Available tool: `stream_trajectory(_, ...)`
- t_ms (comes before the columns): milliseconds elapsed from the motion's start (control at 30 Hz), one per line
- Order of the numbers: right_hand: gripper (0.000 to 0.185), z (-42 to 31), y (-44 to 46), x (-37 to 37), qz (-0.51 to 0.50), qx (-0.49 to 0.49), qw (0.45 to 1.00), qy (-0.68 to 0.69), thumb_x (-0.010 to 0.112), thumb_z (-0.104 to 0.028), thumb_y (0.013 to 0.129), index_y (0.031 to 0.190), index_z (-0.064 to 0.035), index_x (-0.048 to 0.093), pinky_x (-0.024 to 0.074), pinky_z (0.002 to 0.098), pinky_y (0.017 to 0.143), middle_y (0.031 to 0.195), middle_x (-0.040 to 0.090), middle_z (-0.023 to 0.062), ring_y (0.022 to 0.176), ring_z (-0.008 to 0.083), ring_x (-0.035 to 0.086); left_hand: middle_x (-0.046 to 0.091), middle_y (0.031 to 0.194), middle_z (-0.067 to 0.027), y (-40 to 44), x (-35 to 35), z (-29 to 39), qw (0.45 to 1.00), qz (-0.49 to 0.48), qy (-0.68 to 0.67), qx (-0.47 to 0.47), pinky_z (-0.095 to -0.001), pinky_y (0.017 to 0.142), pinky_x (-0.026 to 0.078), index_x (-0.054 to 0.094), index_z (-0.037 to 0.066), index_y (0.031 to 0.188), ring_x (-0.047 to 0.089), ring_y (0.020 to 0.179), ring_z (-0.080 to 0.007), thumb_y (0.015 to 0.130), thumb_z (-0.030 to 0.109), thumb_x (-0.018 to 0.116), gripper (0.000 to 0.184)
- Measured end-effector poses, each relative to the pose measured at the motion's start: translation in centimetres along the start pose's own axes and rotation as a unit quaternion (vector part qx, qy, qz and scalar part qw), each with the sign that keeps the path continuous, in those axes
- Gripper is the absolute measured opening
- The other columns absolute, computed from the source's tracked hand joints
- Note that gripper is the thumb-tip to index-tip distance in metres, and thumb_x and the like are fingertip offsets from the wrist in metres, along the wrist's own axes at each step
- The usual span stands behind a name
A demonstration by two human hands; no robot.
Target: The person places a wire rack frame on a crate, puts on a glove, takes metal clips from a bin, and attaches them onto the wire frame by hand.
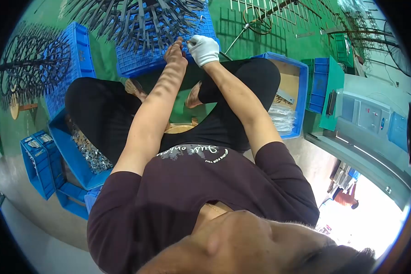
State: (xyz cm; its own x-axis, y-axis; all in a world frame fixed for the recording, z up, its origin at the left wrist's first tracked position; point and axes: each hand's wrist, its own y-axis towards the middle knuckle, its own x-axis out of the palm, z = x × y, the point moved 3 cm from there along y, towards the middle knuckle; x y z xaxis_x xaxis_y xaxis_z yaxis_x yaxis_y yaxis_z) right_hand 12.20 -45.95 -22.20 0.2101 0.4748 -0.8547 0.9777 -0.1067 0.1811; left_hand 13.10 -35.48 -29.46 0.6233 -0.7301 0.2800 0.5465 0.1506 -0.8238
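Grip unclear on either side, gloved right hand (203, 50) curled beside bare left hand (175, 54), arms (153, 107) stretched forward

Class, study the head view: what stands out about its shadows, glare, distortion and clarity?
Head view: striped shadows cross the left forearm; head view: the opening at lower right is washed out white; head view: wide-lens distortion curves the surroundings, leaving black corners; head view: anything between the left hand and gloved right hand is too small to tell.
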Motion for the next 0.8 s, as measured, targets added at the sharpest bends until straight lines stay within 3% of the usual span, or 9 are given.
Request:
stream_trajectory(433, 0.018, -0.5, -0.1, -0.1, -0.014, 0.05, 0.997, 0.05, 0.072, -0.029, 0.075, 0.077, -0.0107, 0.07, 0.0534, 0.0382, 0.066, 0.076, 0.068, 0.0134, 0.072, 0.0318, 0.066, 0.065, 0.084, 0.0045, 0.8, 0.0, -0.3, 1.0, -0.01, -0.025, 0.01, -0.0351, 0.072, 0.042, 0.067, 0.018, 0.084, 0.057, 0.077, -0.0106, 0.081, 0.017, 0.077, 0.011)
stream_trajectory(533, 0.02, -0.9, 0.2, -0.4, -0.033, 0.057, 0.997, 0.034, 0.072, -0.03, 0.076, 0.078, -0.011, 0.07, 0.0533, 0.0392, 0.067, 0.077, 0.068, 0.0136, 0.073, 0.0324, 0.067, 0.059, 0.078, 0.0004, 0.1, 0.2, 0.0, 0.997, -0.004, -0.072, 0.017, -0.0323, 0.059, 0.039, 0.063, 0.011, 0.077, 0.052, 0.07, -0.0143, 0.075, 0.012, 0.081, 0.018)
stream_trajectory(800, 0.021, -1.4, 0.5, -0.8, -0.083, 0.064, 0.995, -0.007, 0.069, -0.032, 0.077, 0.082, -0.0111, 0.071, 0.0532, 0.041, 0.071, 0.081, 0.069, 0.0137, 0.079, 0.0332, 0.067, 0.063, 0.083, -0.002, 0.7, 0.2, -0.2, 0.998, -0.006, -0.056, 0.013, -0.0343, 0.066, 0.044, 0.065, 0.009, 0.084, 0.057, 0.076, -0.016, 0.078, 0.014, 0.079, 0.016)
